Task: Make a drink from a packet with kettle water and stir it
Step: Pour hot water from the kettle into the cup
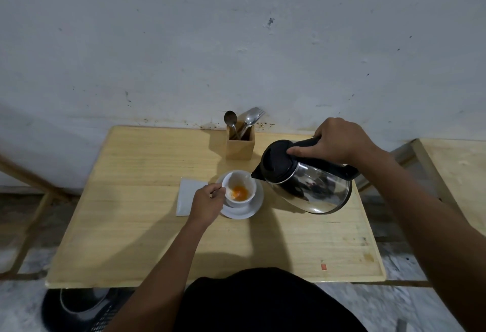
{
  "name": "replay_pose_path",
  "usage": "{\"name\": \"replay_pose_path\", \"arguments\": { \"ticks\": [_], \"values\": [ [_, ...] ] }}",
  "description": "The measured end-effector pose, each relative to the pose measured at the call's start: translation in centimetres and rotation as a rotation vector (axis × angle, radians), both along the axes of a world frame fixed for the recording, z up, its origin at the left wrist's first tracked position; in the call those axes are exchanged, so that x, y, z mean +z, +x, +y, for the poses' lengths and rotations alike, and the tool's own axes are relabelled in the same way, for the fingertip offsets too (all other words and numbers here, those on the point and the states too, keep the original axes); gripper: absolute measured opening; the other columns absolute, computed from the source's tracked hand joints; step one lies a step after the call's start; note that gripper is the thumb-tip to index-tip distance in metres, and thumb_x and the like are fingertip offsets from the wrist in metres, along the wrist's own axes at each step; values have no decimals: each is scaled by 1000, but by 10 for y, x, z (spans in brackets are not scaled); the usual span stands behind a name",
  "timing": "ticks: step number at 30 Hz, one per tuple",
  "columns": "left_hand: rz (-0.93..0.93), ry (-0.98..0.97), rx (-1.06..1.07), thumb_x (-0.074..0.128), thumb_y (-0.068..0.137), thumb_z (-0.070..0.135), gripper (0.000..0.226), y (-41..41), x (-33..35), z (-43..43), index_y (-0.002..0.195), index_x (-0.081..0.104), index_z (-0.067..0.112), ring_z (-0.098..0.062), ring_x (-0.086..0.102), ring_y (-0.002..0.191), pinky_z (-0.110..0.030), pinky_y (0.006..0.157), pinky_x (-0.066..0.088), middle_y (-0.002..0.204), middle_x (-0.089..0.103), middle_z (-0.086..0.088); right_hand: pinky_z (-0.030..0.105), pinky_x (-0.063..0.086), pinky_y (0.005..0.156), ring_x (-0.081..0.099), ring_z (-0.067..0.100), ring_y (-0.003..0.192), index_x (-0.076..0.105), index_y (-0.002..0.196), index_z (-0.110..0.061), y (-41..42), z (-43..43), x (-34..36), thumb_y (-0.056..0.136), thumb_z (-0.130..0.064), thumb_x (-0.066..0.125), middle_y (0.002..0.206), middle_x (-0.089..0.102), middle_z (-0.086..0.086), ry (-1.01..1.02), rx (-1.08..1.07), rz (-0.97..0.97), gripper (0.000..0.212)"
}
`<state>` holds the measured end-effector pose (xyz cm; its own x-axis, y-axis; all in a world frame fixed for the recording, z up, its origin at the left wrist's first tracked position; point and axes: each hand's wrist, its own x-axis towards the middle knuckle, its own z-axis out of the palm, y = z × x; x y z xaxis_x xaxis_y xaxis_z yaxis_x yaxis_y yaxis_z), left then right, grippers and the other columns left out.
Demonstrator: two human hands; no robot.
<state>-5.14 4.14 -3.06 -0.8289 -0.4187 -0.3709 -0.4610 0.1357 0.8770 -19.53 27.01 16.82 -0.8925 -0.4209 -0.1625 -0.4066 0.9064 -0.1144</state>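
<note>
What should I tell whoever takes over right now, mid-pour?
Right hand: grip shut on the kettle handle, kettle tilted, spout at the cup rim.
Left hand: steadying the cup by its handle on the saucer.
Done: orange powder is in the cup, starting to get wet; packet lies left of the saucer.
Left: finish pouring, set the kettle down, take a spoon from the wooden holder, stir.

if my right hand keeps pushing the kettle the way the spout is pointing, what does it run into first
Most likely the white cup. The right hand grips the handle of the tilted kettle, and its spout sits right at the cup's rim, over the saucer. Whether the spout already touches the rim is unclear from this angle.
</note>
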Motion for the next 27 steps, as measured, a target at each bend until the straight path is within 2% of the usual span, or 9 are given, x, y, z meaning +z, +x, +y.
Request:
{"name": "replay_pose_path", "arguments": {
  "ticks": [2, 7, 10, 13, 21, 27],
  "values": [
    [1, 4, -3, 56, 92, 20, 23, 0, 1, 0, 110, 67, 10, -17, 63, 79, -50, 84, 57, 94, 66, -6, 25, 31, 47, 45, 18, 45, 51, 51, -10, 2, -1, 2, 58, -85, 60, 45, 42, 0, -1, -9, -1, 76],
    [-6, 20, -13, 56, 92, 21, 22, -1, 3, -1, 107, 67, 9, -17, 62, 80, -50, 85, 57, 92, 66, -5, 25, 34, 49, 47, 17, 46, 54, 51, -10, 5, -3, 6, 58, -86, 59, 45, 43, -1, 20, -27, -13, 76],
    [-13, 35, -14, 56, 92, 21, 21, -1, 4, -1, 106, 68, 10, -20, 63, 85, -51, 87, 56, 92, 65, -2, 25, 32, 49, 44, 17, 45, 47, 49, -11, 5, -2, 9, 57, -86, 58, 44, 40, -1, 22, -32, -17, 77],
    [-18, 36, -14, 56, 92, 21, 21, -1, 5, -1, 106, 68, 10, -23, 64, 92, -50, 88, 55, 95, 66, -3, 25, 31, 49, 42, 17, 45, 44, 48, -12, 6, -2, 11, 56, -87, 57, 44, 38, -1, 31, -34, -20, 77],
    [-33, 22, -16, 56, 91, 22, 21, -1, 5, -1, 104, 68, 11, -25, 65, 95, -49, 90, 55, 98, 68, -5, 26, 29, 49, 40, 18, 44, 37, 46, -14, 7, -2, 15, 58, -86, 60, 44, 35, -2, 53, -43, -5, 76],
    [-42, 15, -12, 55, 91, 22, 24, -2, 6, -1, 108, 68, 10, -25, 64, 97, -49, 90, 55, 103, 69, -9, 25, 29, 49, 41, 17, 44, 38, 46, -14, 6, 0, 19, 58, -86, 60, 44, 36, -2, 49, -43, 2, 76]
  ]
}}
